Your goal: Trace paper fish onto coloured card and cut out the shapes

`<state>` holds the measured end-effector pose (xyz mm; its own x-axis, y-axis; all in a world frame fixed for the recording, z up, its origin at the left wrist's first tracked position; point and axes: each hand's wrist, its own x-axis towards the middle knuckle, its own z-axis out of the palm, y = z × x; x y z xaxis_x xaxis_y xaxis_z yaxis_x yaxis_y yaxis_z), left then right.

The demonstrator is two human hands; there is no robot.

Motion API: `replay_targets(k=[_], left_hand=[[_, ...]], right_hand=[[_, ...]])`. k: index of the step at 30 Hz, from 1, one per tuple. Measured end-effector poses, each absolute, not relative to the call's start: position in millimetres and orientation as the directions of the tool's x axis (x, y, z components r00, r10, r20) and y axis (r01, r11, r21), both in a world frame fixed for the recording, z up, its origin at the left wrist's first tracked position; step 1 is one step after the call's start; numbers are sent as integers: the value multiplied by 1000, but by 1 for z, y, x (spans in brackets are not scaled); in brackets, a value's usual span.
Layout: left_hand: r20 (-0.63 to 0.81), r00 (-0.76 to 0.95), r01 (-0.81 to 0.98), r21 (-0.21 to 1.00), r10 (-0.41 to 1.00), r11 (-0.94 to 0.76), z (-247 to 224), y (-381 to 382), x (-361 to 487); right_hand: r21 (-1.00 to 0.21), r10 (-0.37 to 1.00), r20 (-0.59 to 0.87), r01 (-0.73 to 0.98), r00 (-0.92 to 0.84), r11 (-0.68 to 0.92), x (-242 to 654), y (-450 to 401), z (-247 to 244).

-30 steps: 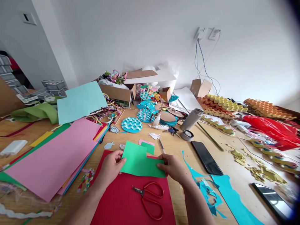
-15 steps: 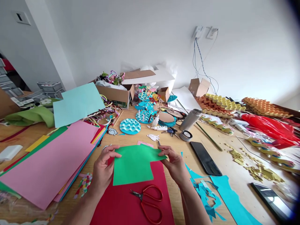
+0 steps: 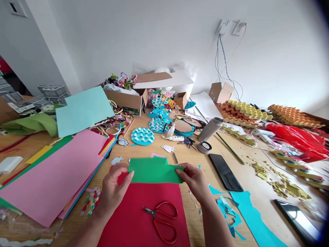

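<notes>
A green paper (image 3: pixel 154 172) is held up between both hands over the top of a red sheet (image 3: pixel 133 212). My left hand (image 3: pixel 114 185) pinches its left end, thumb in front. At the right end my right hand (image 3: pixel 194 178) grips it between thumb and fingers. The paper looks like a wide, low strip, with a raised part at its upper left. Red-handled scissors (image 3: pixel 164 216) lie on the red sheet, below the paper. Just behind the paper are a small pink paper, a white fish cutout (image 3: pixel 168 148) and a pen (image 3: pixel 175 158).
Coloured sheets (image 3: pixel 56 171) are stacked at the left. Blue scraps (image 3: pixel 228 212), a phone (image 3: pixel 225 172) and another phone (image 3: pixel 296 219) lie at the right. Further back are a wavy blue disc (image 3: pixel 142 136), glue bottles, a steel flask (image 3: pixel 210 129), boxes and egg trays (image 3: pixel 249 111).
The green paper has gone from a tall piece hanging down to a low strip, its lower part no longer hanging. My left thumb now lies in front of it. The view has shifted slightly.
</notes>
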<state>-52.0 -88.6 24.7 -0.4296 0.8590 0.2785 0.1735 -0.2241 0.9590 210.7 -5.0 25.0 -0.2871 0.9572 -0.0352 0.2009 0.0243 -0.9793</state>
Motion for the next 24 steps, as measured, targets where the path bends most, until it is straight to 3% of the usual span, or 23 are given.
replay_targets(k=[3, 5, 8, 11, 16, 21, 24], left_hand=[[137, -282, 301, 953, 949, -48, 18, -89, -51], [23, -190, 435, 898, 981, 63, 14, -87, -50], [-69, -155, 605, 782, 985, 150, 10, -86, -46], [-71, -188, 675, 715, 980, 181, 8, -87, -45], [-22, -249, 737, 644, 968, 204, 5, -89, -46], [-204, -170, 891, 387, 964, 239, 9, -89, -47], [-256, -166, 918, 314, 952, 244, 13, -88, -46]], right_hand=[[-929, 895, -221, 364, -389, -71, 216, -4, 22], [-847, 865, -300, 529, -403, -48, 219, -3, 20], [-697, 865, -332, 716, -376, 44, 219, -2, 19], [-559, 874, -349, 824, -338, 95, 216, -4, 20], [-391, 886, -349, 907, -306, 159, 211, -7, 20], [-359, 892, -360, 923, -275, 139, 213, -8, 15], [-349, 893, -359, 926, -272, 141, 213, -8, 15]])
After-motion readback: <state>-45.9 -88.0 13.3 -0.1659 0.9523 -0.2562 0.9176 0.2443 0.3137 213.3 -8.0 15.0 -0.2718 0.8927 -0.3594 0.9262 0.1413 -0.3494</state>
